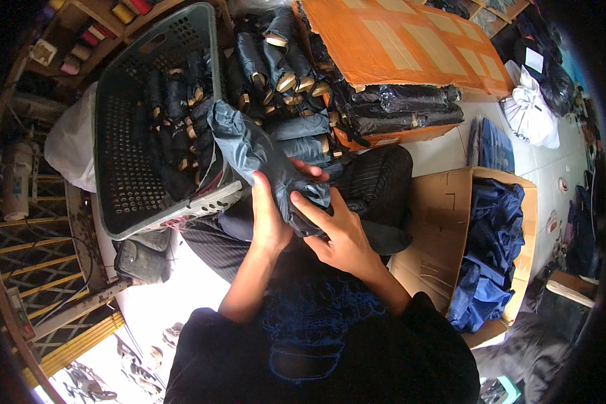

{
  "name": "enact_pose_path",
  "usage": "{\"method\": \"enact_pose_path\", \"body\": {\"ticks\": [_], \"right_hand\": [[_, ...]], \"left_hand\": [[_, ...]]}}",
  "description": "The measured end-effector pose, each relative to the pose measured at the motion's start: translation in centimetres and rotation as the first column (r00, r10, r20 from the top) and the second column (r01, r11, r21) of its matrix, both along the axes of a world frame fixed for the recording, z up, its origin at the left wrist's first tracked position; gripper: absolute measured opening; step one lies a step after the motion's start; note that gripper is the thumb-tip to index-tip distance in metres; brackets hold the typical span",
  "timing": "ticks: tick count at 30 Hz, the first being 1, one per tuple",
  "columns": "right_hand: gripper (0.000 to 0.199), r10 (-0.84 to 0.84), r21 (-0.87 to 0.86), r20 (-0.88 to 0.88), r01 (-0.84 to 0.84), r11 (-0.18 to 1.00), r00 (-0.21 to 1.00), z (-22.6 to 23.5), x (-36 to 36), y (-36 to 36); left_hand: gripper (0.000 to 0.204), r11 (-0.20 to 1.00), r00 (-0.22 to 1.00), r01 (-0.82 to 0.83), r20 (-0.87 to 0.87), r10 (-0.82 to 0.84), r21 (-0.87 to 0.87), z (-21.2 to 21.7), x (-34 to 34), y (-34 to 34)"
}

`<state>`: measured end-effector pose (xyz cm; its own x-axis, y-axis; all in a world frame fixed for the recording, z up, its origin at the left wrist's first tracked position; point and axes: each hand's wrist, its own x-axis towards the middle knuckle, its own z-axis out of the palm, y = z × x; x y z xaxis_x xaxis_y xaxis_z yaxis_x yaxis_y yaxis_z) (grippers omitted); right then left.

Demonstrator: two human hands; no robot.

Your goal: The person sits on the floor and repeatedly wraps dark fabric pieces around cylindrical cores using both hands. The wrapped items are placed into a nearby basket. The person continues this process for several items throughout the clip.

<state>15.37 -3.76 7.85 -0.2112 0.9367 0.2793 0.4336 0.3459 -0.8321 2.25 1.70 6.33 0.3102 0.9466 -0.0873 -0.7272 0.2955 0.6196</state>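
Dark sleeves lead up to both hands clasping a folded grey-blue umbrella (262,158) just right of the grey basket (124,128). Left hand (268,219) wraps it; right hand (337,229) pinches the canopy, apparently rolling it tight before strapping.

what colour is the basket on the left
Dark grey basket, with a perforated wall, seen in the head view.

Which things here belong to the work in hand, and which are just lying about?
In hand:
- grey-blue folded fabric bundle, gripped by left hand and right hand
- grey perforated plastic basket of dark rolled bundles
- stacked rolled bundles just beyond the hands

Lying about:
- orange cardboard sheet
- cardboard box of blue cloth
- white tied bag
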Motion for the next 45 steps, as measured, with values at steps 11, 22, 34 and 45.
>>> {"method": "enact_pose_path", "body": {"ticks": [11, 22, 34, 45], "right_hand": [[0.082, -0.022, 0.011, -0.073, 0.022, 1.0, 0.997, 0.1, 0.0, -0.6], [0.081, -0.103, -0.057, 0.062, 0.107, 0.993, 0.993, 0.2, -0.8, -1.0], [0.058, -0.179, -0.498, -0.692, -0.283, 0.819, 0.699, 0.7, 0.3, 1.3], [0.036, -0.404, -0.652, -0.724, -0.363, 0.666, 0.559, -3.3, -1.4, 0.3]], "left_hand": [[0.058, 0.997, 0.996, -0.078, -0.046, 0.077, -0.022, 1.6, 0.6, -0.8], [0.067, 0.99, 0.954, -0.01, -0.294, 0.052, 0.141, 2.2, 1.5, -1.2], [0.097, 0.962, 0.899, 0.061, -0.433, 0.062, 0.265, -0.2, -1.5, 0.6], [0.065, 0.986, 0.975, 0.102, -0.211, -0.073, 0.131, 1.4, 0.0, 0.6]]}}
